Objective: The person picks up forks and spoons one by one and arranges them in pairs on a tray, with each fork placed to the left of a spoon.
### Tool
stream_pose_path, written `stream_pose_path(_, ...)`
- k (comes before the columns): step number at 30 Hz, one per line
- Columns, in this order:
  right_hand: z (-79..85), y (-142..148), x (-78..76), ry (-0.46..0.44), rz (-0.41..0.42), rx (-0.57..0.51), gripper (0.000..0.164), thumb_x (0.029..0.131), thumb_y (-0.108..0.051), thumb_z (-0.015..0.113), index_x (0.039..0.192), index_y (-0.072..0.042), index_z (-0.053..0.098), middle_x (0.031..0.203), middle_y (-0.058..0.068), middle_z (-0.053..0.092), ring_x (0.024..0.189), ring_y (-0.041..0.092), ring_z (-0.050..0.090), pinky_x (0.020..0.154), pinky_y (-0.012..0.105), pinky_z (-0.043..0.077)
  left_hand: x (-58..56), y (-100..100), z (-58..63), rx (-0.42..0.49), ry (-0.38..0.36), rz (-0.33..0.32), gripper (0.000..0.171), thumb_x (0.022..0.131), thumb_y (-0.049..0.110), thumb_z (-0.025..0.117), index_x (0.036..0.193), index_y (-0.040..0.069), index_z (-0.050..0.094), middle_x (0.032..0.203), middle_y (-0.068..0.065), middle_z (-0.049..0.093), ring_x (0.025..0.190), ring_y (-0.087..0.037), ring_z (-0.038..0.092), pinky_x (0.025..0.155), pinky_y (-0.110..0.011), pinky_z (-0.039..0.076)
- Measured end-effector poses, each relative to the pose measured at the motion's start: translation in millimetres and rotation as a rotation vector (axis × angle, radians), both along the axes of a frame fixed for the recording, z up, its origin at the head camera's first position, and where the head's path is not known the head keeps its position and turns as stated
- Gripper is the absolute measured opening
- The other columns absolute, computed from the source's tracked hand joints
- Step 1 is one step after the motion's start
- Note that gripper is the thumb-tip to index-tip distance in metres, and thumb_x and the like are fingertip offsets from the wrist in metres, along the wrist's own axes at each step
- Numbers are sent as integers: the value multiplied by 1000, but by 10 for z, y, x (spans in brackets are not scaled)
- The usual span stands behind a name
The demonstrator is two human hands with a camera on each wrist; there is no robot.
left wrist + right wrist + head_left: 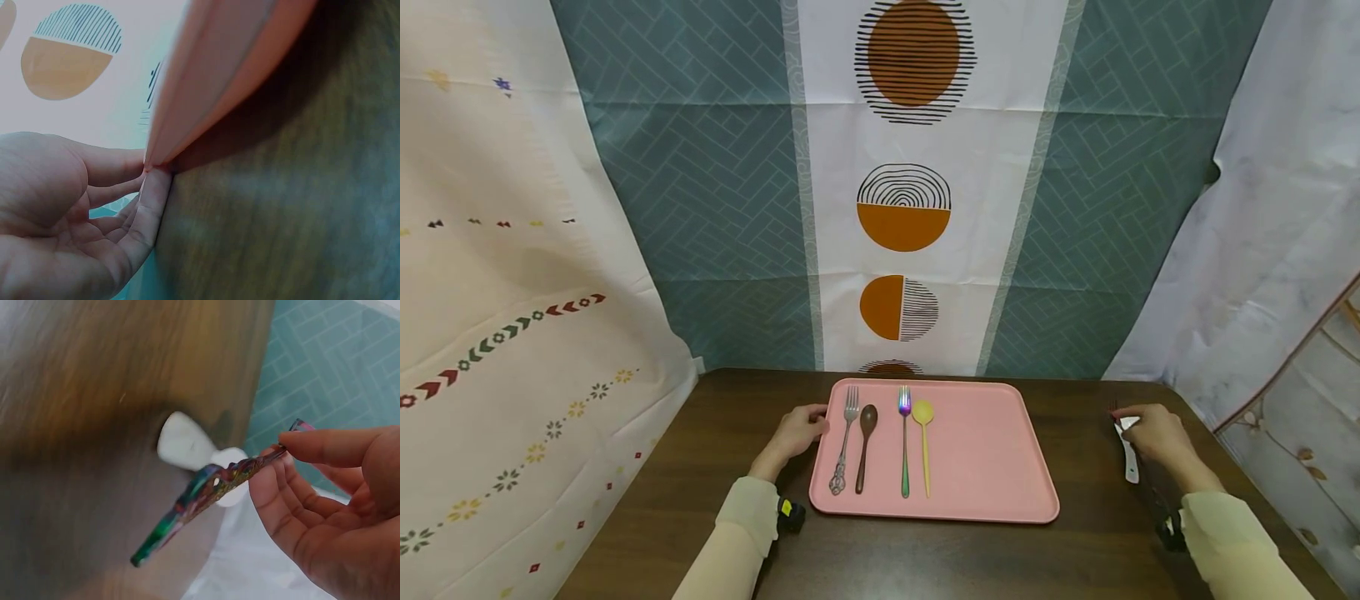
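Note:
My left hand pinches the left rim of a pink tray, its thumb and a finger meeting at the rim in the left wrist view. On the tray lie a silver fork, a brown spoon, a rainbow-coloured fork and a yellow spoon. Toward the table's right side, my right hand pinches an ornate iridescent fork between thumb and fingers. Its green handle end points away from the palm. Below it lies a white utensil, partly hidden.
Everything stands on a dark brown wooden table. A green and white patterned cloth hangs behind its far edge. Light curtains hang at the left and right sides.

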State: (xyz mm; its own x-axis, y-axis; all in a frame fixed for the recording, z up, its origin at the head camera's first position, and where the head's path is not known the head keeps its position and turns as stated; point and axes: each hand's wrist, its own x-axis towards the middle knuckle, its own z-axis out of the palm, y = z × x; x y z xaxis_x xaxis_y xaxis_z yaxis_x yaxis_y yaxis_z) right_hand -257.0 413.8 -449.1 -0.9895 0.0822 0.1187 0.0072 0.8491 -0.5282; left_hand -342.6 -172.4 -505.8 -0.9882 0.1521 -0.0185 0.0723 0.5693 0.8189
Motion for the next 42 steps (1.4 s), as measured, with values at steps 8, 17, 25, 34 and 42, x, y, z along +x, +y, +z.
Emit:
stream_pose_path(8, -34, -143, -69, -35, 32, -12, 46, 77, 2, 59, 121, 12, 69, 57, -2, 55, 47, 17, 58, 48, 32, 50, 5, -7, 0, -6, -3, -6, 42, 100, 5, 58, 140, -5, 60, 103, -10, 65, 89, -21, 63, 83, -39, 59)
stream_pose_path(17, -75, -308, -108, -37, 43, -48, 47, 74, 3, 58, 119, 12, 69, 51, -6, 47, 43, 14, 52, 45, 31, 47, 27, 8, 24, 2, 0, -5, 43, 100, 4, 58, 141, -6, 59, 102, -10, 65, 89, -21, 63, 85, -39, 60)
stream_pose_path(25, -19, -449, -153, -44, 56, -48, 43, 76, 3, 64, 118, 11, 70, 76, 10, 67, 46, 16, 55, 48, 32, 49, 13, 4, 30, 9, -2, -12, 42, 101, 4, 58, 142, -7, 58, 104, -12, 65, 93, -22, 65, 88, -42, 60)
stream_pose_path(34, -33, -566, -233, -52, 97, -84, 43, 76, 3, 66, 118, 13, 68, 57, -4, 57, 45, 14, 55, 47, 31, 48, -1, -8, 23, -16, 27, -29, 41, 101, 3, 59, 140, -8, 59, 99, -9, 65, 88, -19, 63, 83, -39, 60)
stream_pose_path(42, 5, -736, -312, -56, 99, -86, 42, 78, 1, 68, 119, 10, 70, 55, -2, 59, 44, 13, 58, 48, 30, 50, -2, -11, 16, -21, 33, -30, 41, 101, 3, 58, 140, -7, 60, 100, -10, 65, 88, -20, 63, 84, -40, 59)
